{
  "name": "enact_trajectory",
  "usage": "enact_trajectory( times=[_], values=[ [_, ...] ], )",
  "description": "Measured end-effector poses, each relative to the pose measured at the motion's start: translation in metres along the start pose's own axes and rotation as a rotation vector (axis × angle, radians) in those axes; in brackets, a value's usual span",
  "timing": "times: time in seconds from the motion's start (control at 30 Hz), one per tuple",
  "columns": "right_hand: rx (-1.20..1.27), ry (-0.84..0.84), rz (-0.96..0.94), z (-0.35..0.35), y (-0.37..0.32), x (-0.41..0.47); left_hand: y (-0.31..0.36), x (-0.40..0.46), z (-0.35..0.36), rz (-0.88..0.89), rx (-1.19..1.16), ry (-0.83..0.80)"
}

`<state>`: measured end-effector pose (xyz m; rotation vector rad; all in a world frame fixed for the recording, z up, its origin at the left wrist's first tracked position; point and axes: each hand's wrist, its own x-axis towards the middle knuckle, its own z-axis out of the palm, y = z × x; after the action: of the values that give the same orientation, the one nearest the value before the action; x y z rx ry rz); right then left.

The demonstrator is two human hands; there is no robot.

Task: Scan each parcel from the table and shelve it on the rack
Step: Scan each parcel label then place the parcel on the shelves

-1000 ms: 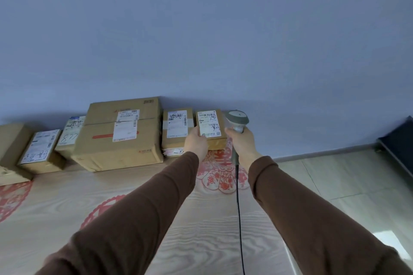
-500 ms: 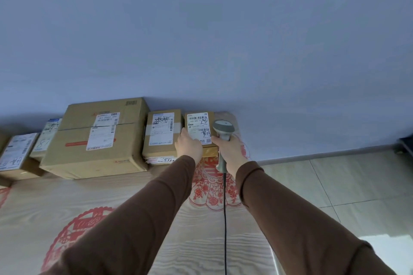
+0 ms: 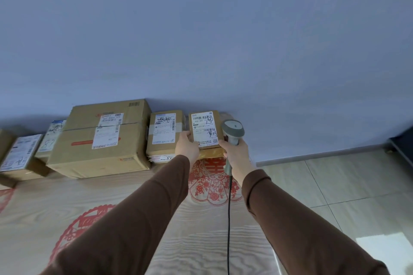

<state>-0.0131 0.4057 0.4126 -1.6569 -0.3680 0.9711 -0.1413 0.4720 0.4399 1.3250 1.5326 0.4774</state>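
Small parcel: We find the small parcel (image 3: pixel 205 129) at the far right end of the row on the table (image 3: pixel 111 196), against the wall (image 3: pixel 223 40), its label (image 3: pixel 204 128) facing up with barcode and handwritten marks.
Parcel relative to hands: It sits between our two hands, the left at its near left edge, the right at its near right corner.
Left hand: Our left hand (image 3: pixel 187 148) grips the parcel's left side, thumb on the top face, fingers curled under or behind; we cannot see them.
Right hand: Our right hand (image 3: pixel 235 152) is wrapped around the handle of the scanner (image 3: pixel 232 135), and its knuckles touch the parcel's right corner.
Scanner: The grey head stands just right of the parcel, upright; the cable (image 3: pixel 229 219) hangs toward us.
Neighbouring parcels: A medium parcel (image 3: pixel 165 134) lies just left, touching or nearly so; it rests on a flat packet (image 3: pixel 162 158). A large carton (image 3: pixel 100 140) follows, then smaller boxes (image 3: pixel 20 156) at the far left.
Table surface: Wood grain with red paper-cut motifs (image 3: pixel 212 183).
Floor: Pale tiles (image 3: pixel 335 185) lie to the right.
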Motion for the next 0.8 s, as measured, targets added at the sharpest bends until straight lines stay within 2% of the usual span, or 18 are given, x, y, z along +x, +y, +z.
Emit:
enact_trajectory(
  times=[0.13,0.37,0.53,0.7,0.8],
  values=[
    [0.138,-0.047,-0.076,-0.010,-0.019,-0.049,-0.011,-0.030,-0.023,0.115,-0.290,-0.025],
    [0.204,-0.092,-0.261,-0.007,-0.061,-0.173,0.000,-0.146,-0.103,0.241,-0.557,-0.102],
    [0.229,-0.116,-0.399,0.003,-0.082,-0.268,-0.009,-0.222,-0.171,0.307,-0.769,-0.301],
    [0.213,-0.116,-0.498,0.009,-0.095,-0.346,-0.016,-0.280,-0.224,0.397,-0.817,-0.356],
    [0.148,-0.135,-0.558,0.011,-0.102,-0.386,-0.015,-0.307,-0.250,0.468,-0.754,-0.396]
  ],
)
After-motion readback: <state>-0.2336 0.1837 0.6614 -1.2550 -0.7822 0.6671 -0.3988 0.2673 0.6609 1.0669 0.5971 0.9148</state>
